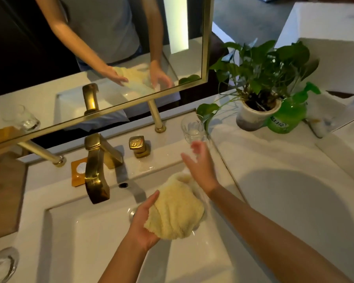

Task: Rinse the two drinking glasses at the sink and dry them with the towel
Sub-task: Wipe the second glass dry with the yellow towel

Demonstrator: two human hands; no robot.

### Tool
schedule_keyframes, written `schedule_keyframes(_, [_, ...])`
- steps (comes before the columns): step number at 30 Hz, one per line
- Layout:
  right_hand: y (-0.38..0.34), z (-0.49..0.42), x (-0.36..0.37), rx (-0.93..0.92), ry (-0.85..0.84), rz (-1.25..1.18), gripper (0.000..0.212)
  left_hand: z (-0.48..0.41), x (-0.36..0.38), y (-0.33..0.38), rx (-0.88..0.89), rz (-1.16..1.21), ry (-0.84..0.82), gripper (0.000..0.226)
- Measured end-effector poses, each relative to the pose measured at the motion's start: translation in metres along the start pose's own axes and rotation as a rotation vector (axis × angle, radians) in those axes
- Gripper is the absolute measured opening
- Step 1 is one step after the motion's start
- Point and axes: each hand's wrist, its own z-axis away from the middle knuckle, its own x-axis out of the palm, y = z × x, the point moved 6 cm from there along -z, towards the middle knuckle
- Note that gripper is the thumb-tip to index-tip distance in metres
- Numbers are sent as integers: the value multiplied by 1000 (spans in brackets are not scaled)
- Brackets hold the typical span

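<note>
Currently the left hand (145,223) cups the bunched pale-yellow fluffy towel (177,211) over the white rectangular sink basin (102,242), while the right hand (198,162), fingers spread and empty, hovers just below the clear drinking glass (193,129) standing on the white marble surface (274,156). A second clear glass (2,264) sits at the surface's near-left edge. Judged step: drying; next, the right hand must close around the near glass and bring it to the towel.

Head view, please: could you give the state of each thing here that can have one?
Yellow towel: bunched, held in left hand over the sink.
Right hand: open, empty.
Glass by the plant: upright on the counter.
Glass at lower left: on the counter, partly cropped.
Faucet: no water visible.
</note>
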Motion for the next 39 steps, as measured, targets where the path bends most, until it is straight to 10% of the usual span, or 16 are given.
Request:
schedule_keyframes(10, [13,-77,-5,-37,328,211,93,-2,3,37,208,84,102,88])
schedule_keyframes(15, [5,-56,-3,-107,309,148,83,11,-6,39,223,81,191,34])
schedule_keyframes(23, [-17,31,18,-89,-245,59,81,49,-28,28,262,137,159,42])
schedule_keyframes(28, [-64,83,46,-447,-630,885,82,84,-42,17,311,101,188,41])
schedule_keyframes(39, [-113,172,140,-906,-780,1374,81,155,-68,35,482,-205,171,39])
